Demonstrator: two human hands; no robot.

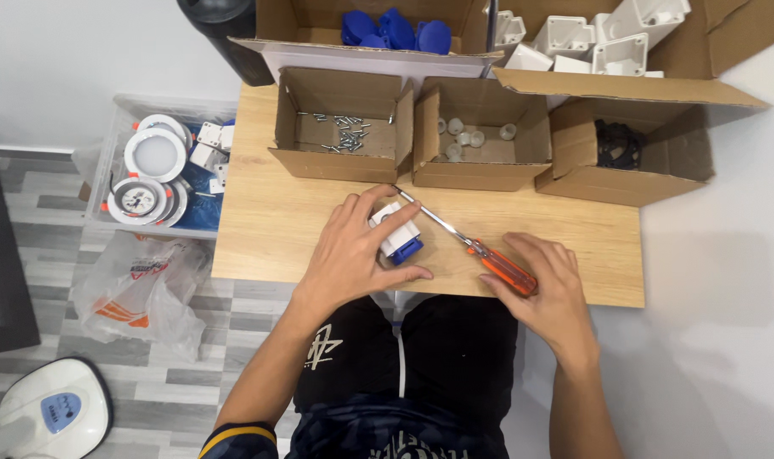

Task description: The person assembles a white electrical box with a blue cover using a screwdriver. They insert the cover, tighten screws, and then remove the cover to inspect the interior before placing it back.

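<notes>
Hands rested on the counter (268, 229), the left hand (350, 251) cupping a white-and-blue part (398, 235), the right hand (547, 285) closed on an orange screwdriver (476, 246) whose tip lay beside the part, no screw visible yet.

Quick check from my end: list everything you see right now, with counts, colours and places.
small part: one, white and blue, under left hand
screwdriver: one, orange handle, on table
table: one, light wood
screw box: one, cardboard, back left
clear caps box: one, cardboard, middle
black rings box: one, cardboard, right
blue parts: several, top carton
white housings: several, top right
round lamps bin: one, clear, floor left
plastic bag: one, floor
left hand: grips part
right hand: on screwdriver handle
</notes>
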